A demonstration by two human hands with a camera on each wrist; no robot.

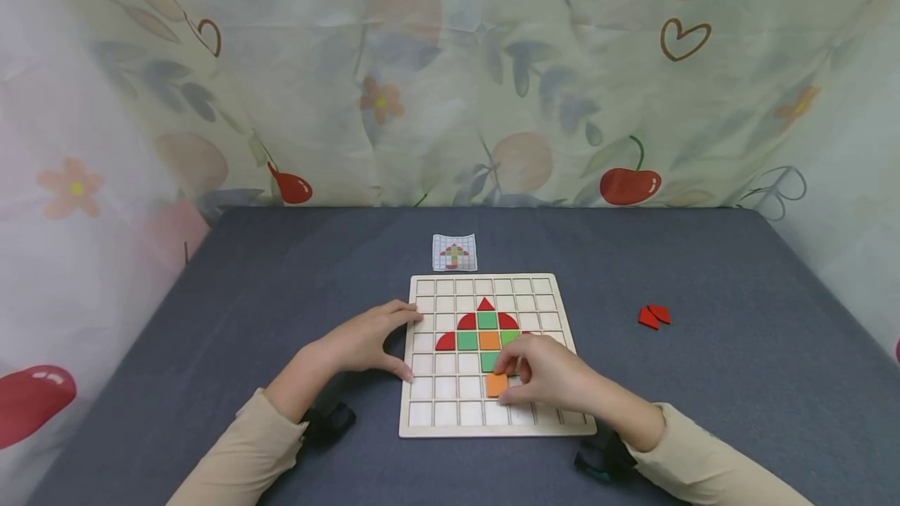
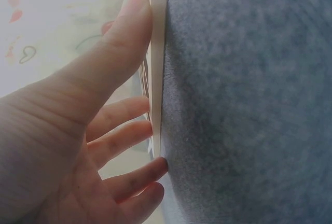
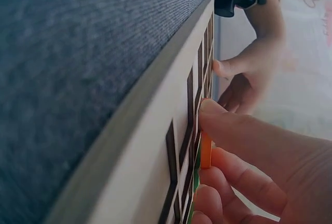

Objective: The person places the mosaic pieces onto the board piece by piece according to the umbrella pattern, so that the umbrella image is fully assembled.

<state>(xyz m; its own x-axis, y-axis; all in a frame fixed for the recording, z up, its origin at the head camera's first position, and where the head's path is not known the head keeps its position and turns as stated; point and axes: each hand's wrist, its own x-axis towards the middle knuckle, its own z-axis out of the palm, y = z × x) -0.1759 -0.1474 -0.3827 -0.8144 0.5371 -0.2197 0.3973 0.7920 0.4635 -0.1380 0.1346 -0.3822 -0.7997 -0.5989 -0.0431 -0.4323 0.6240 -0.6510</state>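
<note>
My right hand (image 1: 551, 373) pinches an orange square tile (image 1: 496, 386) between thumb and fingers, low over the wooden grid board (image 1: 425, 424). Edge-on in the right wrist view, the same orange tile (image 3: 206, 151) shows between thumb and fingers. Directly above it on the board is a green square tile (image 1: 489, 361), partly covered by the fingertips. Higher up, red, green and another orange tile (image 1: 488, 340) form a stepped shape topped by a red triangle (image 1: 485, 304). My left hand (image 1: 369, 342) rests against the board's left edge, thumb and fingers spread along the rim.
Beyond the board lies a small printed card (image 1: 454, 253) with a coloured grid pattern. Loose red pieces (image 1: 648, 319) lie on the dark tablecloth (image 1: 703, 272) to the right. A patterned curtain (image 1: 450, 147) hangs behind the table.
</note>
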